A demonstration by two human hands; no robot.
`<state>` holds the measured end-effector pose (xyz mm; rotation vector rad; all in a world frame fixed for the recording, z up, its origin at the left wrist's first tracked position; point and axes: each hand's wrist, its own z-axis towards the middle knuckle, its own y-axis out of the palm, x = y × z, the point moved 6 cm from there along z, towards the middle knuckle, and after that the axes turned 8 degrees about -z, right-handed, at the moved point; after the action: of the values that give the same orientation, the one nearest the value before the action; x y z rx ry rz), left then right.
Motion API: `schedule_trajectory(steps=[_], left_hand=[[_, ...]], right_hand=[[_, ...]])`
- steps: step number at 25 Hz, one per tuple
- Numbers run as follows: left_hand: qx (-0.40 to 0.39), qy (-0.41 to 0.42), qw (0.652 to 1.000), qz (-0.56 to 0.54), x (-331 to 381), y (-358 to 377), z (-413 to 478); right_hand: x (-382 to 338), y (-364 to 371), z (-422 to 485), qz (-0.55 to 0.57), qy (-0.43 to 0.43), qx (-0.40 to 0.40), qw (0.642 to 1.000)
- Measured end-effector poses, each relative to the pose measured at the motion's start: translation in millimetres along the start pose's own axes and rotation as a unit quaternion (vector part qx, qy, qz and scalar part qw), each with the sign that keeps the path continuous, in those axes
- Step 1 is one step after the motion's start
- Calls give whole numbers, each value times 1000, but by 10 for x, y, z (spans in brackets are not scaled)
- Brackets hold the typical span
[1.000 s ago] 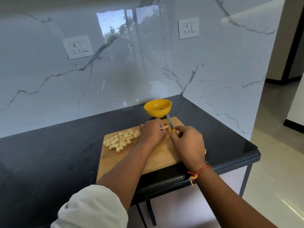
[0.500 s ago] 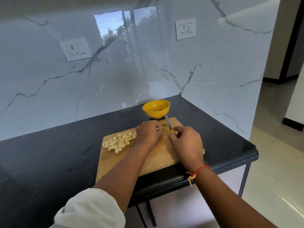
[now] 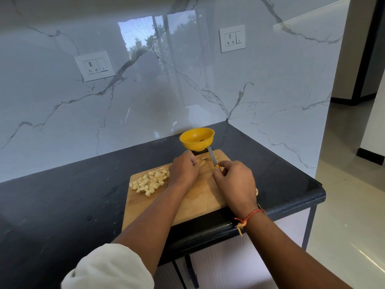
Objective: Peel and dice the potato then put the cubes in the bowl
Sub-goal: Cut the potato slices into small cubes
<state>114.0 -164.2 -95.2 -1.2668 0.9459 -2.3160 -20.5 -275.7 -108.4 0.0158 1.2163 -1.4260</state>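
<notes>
**Two hands working at the board**

Cutting board is sitting at the counter edge. Right hand is gripping the knife, blade pointing at the bowl. Left hand is curling over a potato piece, pinning it down. Cubes are lying piled to its left. Bowl is standing just behind the board.

Black counter (board, bowl)

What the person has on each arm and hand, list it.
Left arm: a white sleeve bunched up near the elbow, the forearm bare below it. Right arm: no sleeve in view, a red-orange thread tied round the wrist, its knotted yellowish ends hanging loose. Both the left hand and the right hand: bare, no gloves; no rings show.
</notes>
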Motion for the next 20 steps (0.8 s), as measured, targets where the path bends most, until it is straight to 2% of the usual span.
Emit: schedule_trajectory(steps=[4,9,12,20], left_hand=[[17,8,999,-26,-21,-108,-142],[19,53,998,10,-13,-209,-383],[24,38,999,-2,-64,-212,-413],[31,32,999,25,-125,-182,-388]], right_hand=[[-24,-17,-13,1,-7,-5,1000],[-116,-38,-42,-5,-64,-26,998],[-174,-68,-87,-17,-87,-25,996],[-270,-139,-381,-195,-165,-16,967]])
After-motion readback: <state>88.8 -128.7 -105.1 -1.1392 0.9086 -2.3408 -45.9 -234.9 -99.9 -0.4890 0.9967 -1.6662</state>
